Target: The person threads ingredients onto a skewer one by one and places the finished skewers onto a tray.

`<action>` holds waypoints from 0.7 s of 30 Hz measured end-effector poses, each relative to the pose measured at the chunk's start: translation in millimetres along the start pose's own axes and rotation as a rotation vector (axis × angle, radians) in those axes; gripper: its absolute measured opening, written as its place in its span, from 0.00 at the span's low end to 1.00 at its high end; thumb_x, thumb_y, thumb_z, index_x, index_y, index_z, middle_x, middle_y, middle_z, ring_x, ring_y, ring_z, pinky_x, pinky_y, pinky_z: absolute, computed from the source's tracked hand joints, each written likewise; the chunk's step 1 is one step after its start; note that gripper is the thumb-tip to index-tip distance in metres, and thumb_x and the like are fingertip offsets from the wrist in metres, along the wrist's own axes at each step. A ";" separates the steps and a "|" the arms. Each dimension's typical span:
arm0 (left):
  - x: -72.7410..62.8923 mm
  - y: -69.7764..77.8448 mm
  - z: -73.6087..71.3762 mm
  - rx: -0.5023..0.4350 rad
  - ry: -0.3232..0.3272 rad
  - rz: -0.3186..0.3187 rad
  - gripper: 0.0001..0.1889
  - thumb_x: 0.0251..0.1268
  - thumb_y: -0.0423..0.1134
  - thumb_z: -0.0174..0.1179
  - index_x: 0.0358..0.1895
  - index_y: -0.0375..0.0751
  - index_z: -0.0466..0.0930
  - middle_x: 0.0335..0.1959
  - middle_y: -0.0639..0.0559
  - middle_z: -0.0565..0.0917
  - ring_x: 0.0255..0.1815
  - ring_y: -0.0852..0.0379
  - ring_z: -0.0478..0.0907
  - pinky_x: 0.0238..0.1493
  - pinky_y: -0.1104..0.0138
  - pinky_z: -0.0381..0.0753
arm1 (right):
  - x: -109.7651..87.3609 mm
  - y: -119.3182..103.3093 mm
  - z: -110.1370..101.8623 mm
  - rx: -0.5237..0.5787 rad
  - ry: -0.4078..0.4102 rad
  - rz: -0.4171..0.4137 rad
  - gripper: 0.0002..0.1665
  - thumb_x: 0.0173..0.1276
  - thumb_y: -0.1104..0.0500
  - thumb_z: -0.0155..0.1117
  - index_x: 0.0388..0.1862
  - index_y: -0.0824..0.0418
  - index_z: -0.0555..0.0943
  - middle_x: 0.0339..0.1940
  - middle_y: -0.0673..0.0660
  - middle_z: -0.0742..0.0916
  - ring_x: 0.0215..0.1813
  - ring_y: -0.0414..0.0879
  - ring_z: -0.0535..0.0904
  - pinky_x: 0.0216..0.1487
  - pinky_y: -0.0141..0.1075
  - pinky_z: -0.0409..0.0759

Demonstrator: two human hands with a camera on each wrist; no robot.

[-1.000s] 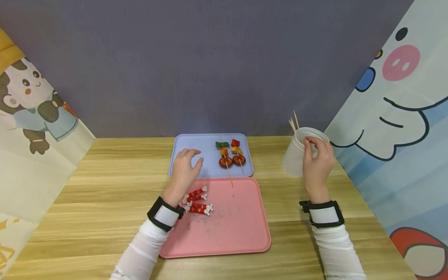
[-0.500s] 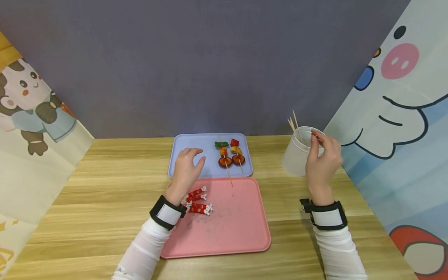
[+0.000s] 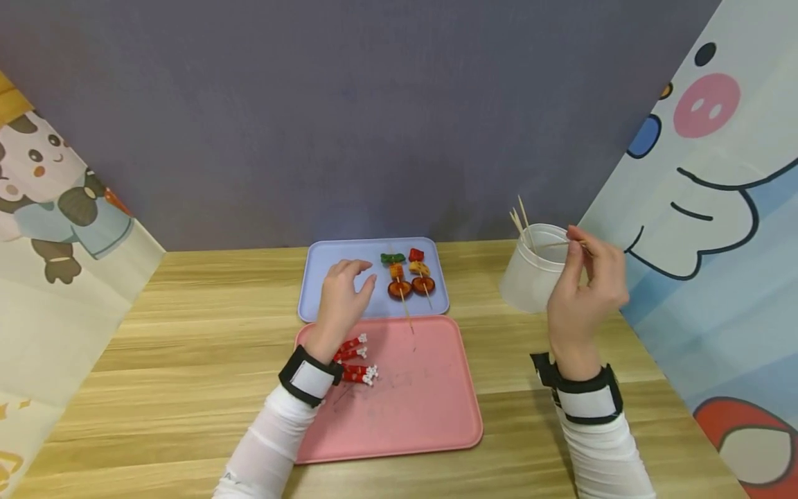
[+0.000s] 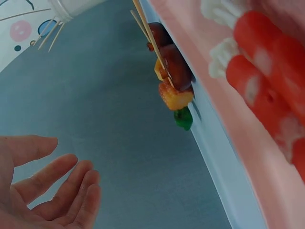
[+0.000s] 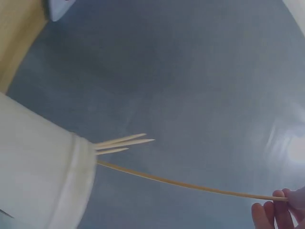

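Observation:
My right hand [image 3: 586,298] pinches a thin wooden skewer [image 5: 190,185] near one end with thumb and fingertips. The skewer slants down over the rim of a white bucket [image 3: 530,284], its far end hidden there in the right wrist view. Several other pointed skewers [image 5: 125,141] stick out of the bucket. With fingers relaxed and thumb apart, my left hand [image 3: 341,301] hovers over the near part of the light blue tray [image 3: 318,277], holding nothing. Two loaded skewers lie on that tray, one with a green piece [image 3: 393,258], the other with a red piece [image 3: 416,254].
A pink tray [image 3: 405,423] lies in front of the blue one. On its left side are several red rolls [image 3: 357,378] with white frilled ends, partly under my left wrist. A grey wall [image 3: 399,125] stands behind, with cartoon-printed panels on both sides.
My right hand has drawn back to the right from the bucket's mouth, and the skewer in its fingers now shows. The left hand has shifted slightly right.

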State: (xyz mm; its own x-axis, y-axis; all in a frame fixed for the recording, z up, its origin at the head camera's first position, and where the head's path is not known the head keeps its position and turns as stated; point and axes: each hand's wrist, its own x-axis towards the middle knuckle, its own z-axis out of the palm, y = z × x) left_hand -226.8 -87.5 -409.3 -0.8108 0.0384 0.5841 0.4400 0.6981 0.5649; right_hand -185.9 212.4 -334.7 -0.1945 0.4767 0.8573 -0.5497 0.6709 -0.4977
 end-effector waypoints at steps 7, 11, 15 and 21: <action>3.4 6.5 3.2 -0.030 -0.005 -0.001 0.11 0.59 0.36 0.63 0.44 0.35 0.83 0.39 0.43 0.84 0.42 0.47 0.78 0.46 0.57 0.77 | 5.0 -22.2 -8.9 0.091 0.106 0.016 0.07 0.65 0.65 0.62 0.35 0.69 0.85 0.34 0.64 0.84 0.40 0.50 0.81 0.42 0.28 0.81; 5.3 11.1 4.5 -0.047 -0.009 0.001 0.12 0.59 0.35 0.63 0.45 0.34 0.83 0.40 0.43 0.84 0.43 0.47 0.78 0.46 0.57 0.78 | 5.3 -33.4 -12.0 0.187 0.129 0.041 0.09 0.65 0.65 0.62 0.35 0.73 0.83 0.35 0.63 0.84 0.40 0.50 0.81 0.42 0.31 0.81; 7.5 17.1 6.5 -0.063 0.000 0.013 0.11 0.58 0.33 0.63 0.44 0.34 0.83 0.40 0.43 0.84 0.42 0.47 0.78 0.46 0.57 0.78 | 3.4 -42.8 -12.4 0.275 0.118 0.074 0.09 0.65 0.67 0.61 0.34 0.76 0.81 0.34 0.62 0.84 0.38 0.48 0.80 0.41 0.30 0.81; 9.4 29.1 9.2 -0.099 0.009 0.037 0.10 0.58 0.33 0.62 0.43 0.36 0.83 0.40 0.43 0.84 0.42 0.48 0.78 0.45 0.58 0.78 | -5.3 -44.8 -8.2 0.421 -0.015 0.163 0.08 0.65 0.75 0.54 0.39 0.81 0.78 0.36 0.60 0.84 0.41 0.48 0.81 0.45 0.32 0.81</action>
State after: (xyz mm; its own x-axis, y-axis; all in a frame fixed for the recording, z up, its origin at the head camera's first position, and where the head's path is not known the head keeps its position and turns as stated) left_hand -225.2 -60.2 -392.8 -0.7902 0.0558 0.6104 0.5055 0.6224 0.5975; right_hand -153.5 184.4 -318.0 -0.3165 0.5465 0.7754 -0.7928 0.2965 -0.5325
